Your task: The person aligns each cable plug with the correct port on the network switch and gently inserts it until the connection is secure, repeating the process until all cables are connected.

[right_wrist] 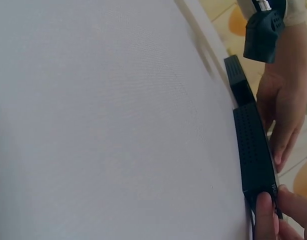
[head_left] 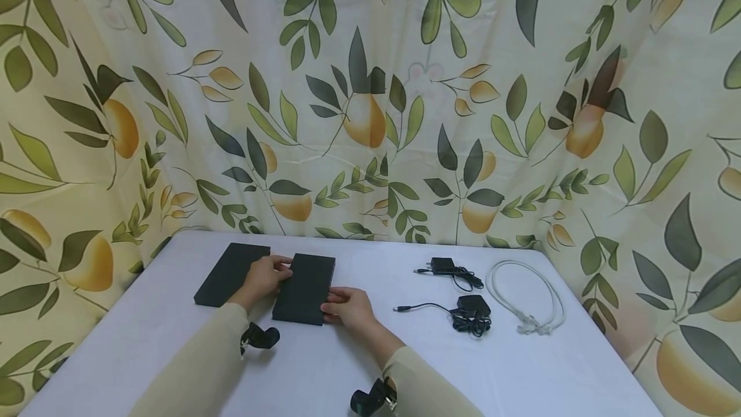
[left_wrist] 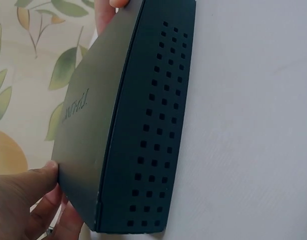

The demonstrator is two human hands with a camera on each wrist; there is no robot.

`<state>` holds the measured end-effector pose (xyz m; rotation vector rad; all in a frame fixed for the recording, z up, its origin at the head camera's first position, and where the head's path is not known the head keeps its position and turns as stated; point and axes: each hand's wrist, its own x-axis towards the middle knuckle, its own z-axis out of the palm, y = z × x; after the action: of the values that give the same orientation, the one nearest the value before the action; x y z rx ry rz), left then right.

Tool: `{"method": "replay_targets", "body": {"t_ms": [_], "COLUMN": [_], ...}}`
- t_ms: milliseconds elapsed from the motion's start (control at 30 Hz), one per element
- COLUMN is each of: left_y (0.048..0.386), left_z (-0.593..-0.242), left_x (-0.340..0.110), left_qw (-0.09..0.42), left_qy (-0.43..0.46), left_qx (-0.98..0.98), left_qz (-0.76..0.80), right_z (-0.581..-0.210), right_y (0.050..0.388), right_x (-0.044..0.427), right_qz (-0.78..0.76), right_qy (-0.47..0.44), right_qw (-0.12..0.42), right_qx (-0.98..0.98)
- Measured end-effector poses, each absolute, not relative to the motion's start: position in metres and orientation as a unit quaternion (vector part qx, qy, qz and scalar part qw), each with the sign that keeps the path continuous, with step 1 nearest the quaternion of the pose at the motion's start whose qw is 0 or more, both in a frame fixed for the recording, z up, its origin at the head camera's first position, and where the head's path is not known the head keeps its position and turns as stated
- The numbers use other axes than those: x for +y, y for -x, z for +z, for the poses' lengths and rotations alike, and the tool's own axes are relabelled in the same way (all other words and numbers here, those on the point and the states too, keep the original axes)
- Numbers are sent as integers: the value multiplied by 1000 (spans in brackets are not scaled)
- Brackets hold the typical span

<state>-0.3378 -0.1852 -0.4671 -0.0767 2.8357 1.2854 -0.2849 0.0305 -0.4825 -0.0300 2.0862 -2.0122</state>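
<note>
A flat black box (head_left: pixel 303 288) with lettering on its face lies near the middle of the white table. Rows of small square holes run along its side in the left wrist view. My left hand (head_left: pixel 266 278) grips its far left edge, thumb on the face and fingers beneath in the left wrist view. On the near right side, my right hand (head_left: pixel 350 307) pinches the box between thumb and fingers, also seen in the right wrist view. A second black box (head_left: pixel 231 274) lies just left of it, partly behind my left hand.
Two black power adapters with bundled cords, the rear one (head_left: pixel 443 266) and the front one (head_left: pixel 473 305), lie to the right. A coiled pale cable (head_left: pixel 559 301) is beyond them. Leaf-patterned curtain (head_left: pixel 370 114) hangs behind the white table (head_left: pixel 521 378).
</note>
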Motion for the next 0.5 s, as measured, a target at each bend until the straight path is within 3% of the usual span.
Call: {"method": "replay_targets", "body": {"t_ms": [500], "left_y": [331], "left_z": [-478], "left_x": [-164], "left_qw": [30], "left_qy": [42], "left_qx": [869], "left_qz": [492], "right_z": [-485], "right_y": [275], "right_x": [61], "right_qz": [-699], "right_qy": [1], "right_qw": [119], "right_qx": [705]}}
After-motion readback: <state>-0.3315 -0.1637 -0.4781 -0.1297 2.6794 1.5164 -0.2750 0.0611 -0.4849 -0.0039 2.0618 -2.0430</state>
